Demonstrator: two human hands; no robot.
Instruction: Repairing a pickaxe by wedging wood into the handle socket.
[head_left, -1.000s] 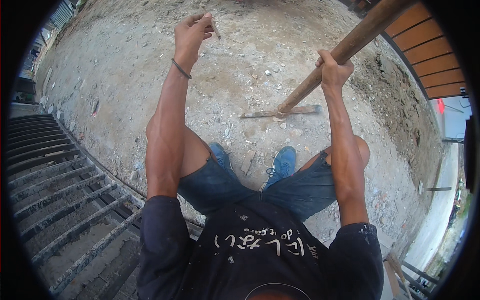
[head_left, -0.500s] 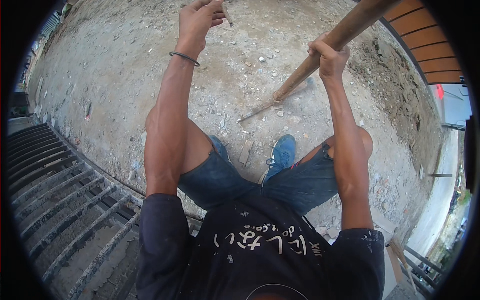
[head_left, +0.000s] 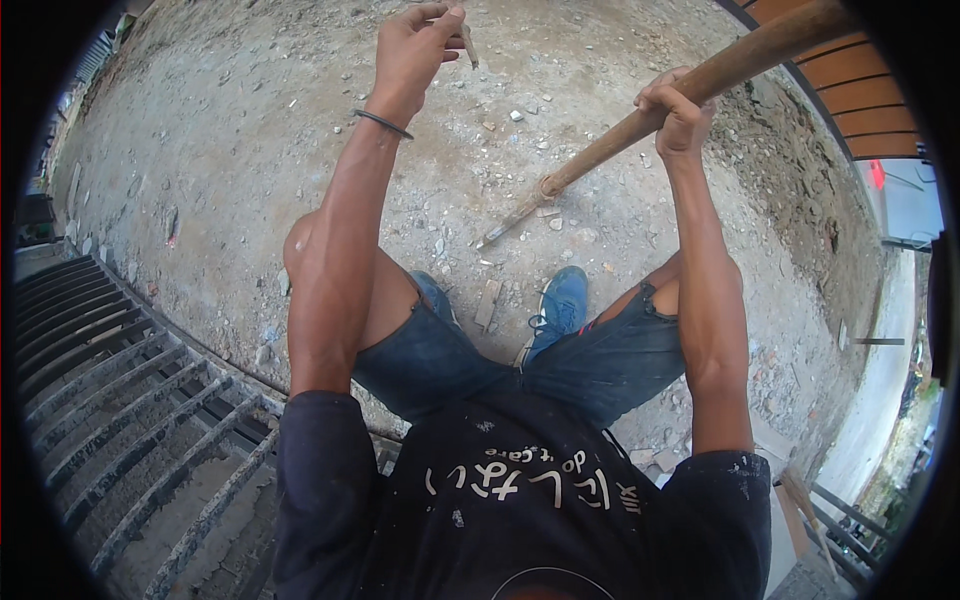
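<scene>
1. The person's right hand (head_left: 682,118) is closed around the long handle of a tool (head_left: 600,152). The fingers wrap over the wood.
2. The tool is in front of the person, on the right side. Its handle makes a long, straight slant. The high end goes up to the top right, and the low end goes down and left, toward the ground (head_left: 250,170).
3. The tool's head (head_left: 515,218) is at the low end. It runs almost in line with the handle, and its pale tip points down and left, to a spot in front of the gap between the shoes. It is hard to tell if the tip touches the ground.
4. The left hand (head_left: 414,55) is up high, well apart from the tool. Its thumb and fingers pinch a small stick (head_left: 469,48).
5. The stick is short and thin. Its long way goes up and down, with the low end leaning a bit to the right.
6. The left shoe (head_left: 437,300) and right shoe (head_left: 562,300) are blue. A flat chip (head_left: 488,304) lies between them.
7. A grate (head_left: 125,400) with dark bars is at the person's left. Orange boards (head_left: 868,92) are behind the handle's high end.
</scene>
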